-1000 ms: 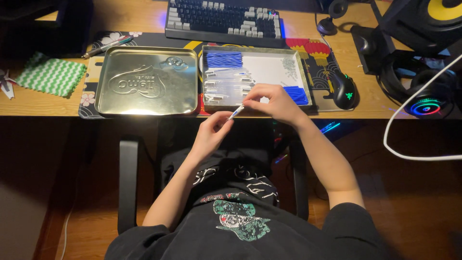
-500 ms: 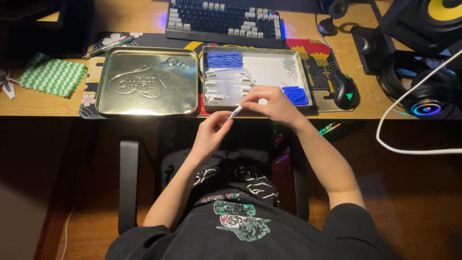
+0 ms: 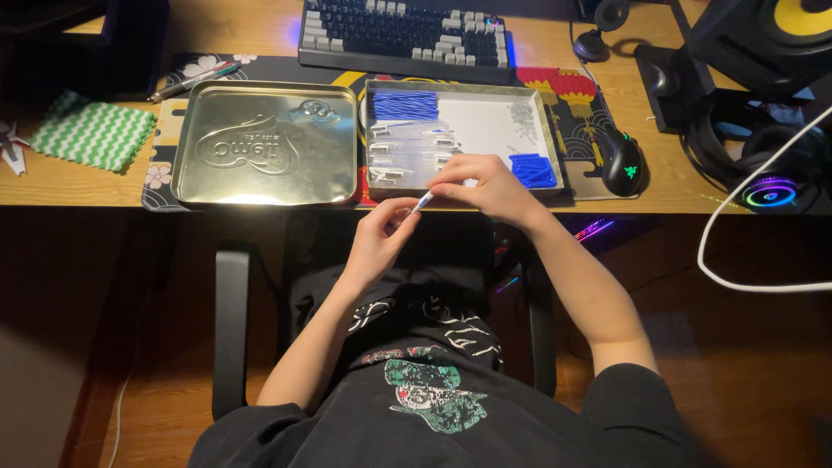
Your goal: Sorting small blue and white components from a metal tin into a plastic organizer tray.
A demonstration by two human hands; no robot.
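My left hand [image 3: 380,236] and my right hand [image 3: 478,185] meet just below the desk's front edge, both pinching one small white and blue tube [image 3: 422,203] between their fingertips. My right hand rests over the near rim of an open metal tin [image 3: 555,154]. Inside the tin lie a bundle of blue sticks [image 3: 404,106], a smaller blue pile [image 3: 531,170] and several clear tubes [image 3: 407,149]. The tin's embossed lid [image 3: 267,144] lies upside down to the left.
A keyboard [image 3: 400,36] stands behind the tin, a black mouse [image 3: 622,159] to its right, headphones [image 3: 771,184] and a speaker [image 3: 771,35] further right. A green zigzag cloth [image 3: 92,132] and a pen [image 3: 192,80] lie left. A white cable [image 3: 737,279] hangs right.
Both hands have stayed together on the small tube with only slight finger movement. The hanging white cable has swung a little.
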